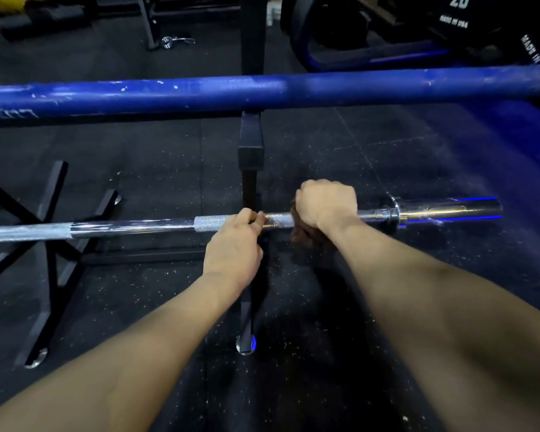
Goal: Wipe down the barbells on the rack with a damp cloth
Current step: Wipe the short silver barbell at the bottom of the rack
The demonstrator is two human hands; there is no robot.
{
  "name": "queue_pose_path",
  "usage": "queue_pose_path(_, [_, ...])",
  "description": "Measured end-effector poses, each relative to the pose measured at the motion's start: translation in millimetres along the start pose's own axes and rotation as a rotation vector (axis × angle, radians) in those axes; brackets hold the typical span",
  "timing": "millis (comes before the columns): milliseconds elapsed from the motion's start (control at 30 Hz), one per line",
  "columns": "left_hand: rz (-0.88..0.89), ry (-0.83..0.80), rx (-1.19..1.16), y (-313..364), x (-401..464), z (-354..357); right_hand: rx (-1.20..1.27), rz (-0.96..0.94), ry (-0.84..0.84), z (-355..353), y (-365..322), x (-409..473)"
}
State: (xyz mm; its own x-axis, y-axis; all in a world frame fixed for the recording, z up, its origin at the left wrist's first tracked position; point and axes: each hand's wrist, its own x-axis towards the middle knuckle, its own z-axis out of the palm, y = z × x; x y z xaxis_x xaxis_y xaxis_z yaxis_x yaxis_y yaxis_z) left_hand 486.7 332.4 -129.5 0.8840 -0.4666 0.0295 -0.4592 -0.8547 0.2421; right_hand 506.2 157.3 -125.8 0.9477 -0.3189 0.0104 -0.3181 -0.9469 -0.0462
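The right hand (325,202) clutches a dark cloth (303,233) wrapped around the chrome barbell (131,227), just beside the left hand (234,241), which grips the knurled shaft. A blue barbell (262,90) lies beyond both hands, higher on the rack (250,151).

The dark brown cloth (303,235) is mostly hidden under the right hand (325,202). The silver knurled steel barbell (131,227) runs off the left edge.

The thick blue bar (262,88) spans overhead; the black upright post (250,169) blocks behind the chrome barbell (131,227); open floor (387,151) lies right.
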Motion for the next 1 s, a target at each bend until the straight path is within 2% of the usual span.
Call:
queue_pose_path(67, [0.002,0.008,-0.010,0.4,0.1,0.7,-0.055,0.039,0.142,6.2,-11.6,-14.9])
queue_pose_path(200, [0.014,0.028,-0.003,-0.3,0.5,2.1,-0.126,-0.014,0.428,27.8,-17.2,-45.2])
queue_pose_path(267, [0.020,0.018,0.003,-0.4,-0.9,0.0,-0.161,-0.077,0.393,22.1,-10.7,-33.7])
queue_pose_path(367, [0.013,0.007,0.005,0.3,-0.4,-2.6,-0.118,-0.158,0.152,8.6,-4.7,-13.2])
queue_pose_path(500, [0.014,0.004,0.008,1.5,0.0,-2.4,0.014,0.041,0.061,1.3,-7.2,-3.0])
queue_pose_path(600, [0.009,0.015,0.019,2.3,-0.8,-0.4,-0.010,0.140,0.178,11.8,-31.1,-23.7])
queue_pose_path(733, [0.003,0.015,0.039,3.1,-0.4,-0.3,-0.067,-0.038,0.453,28.7,-30.6,-41.8])
queue_pose_path(800, [-0.001,0.000,0.051,3.6,-1.0,-1.5,-0.114,-0.170,0.493,32.3,-12.3,-35.5])
queue_pose_path(867, [-0.003,-0.005,0.049,4.6,0.0,-3.2,-0.157,-0.224,0.493,32.6,7.7,-34.3])
queue_pose_path(1000, [-0.007,-0.007,0.049,5.7,-0.9,-3.2,-0.214,-0.102,0.516,34.9,61.7,-38.0])
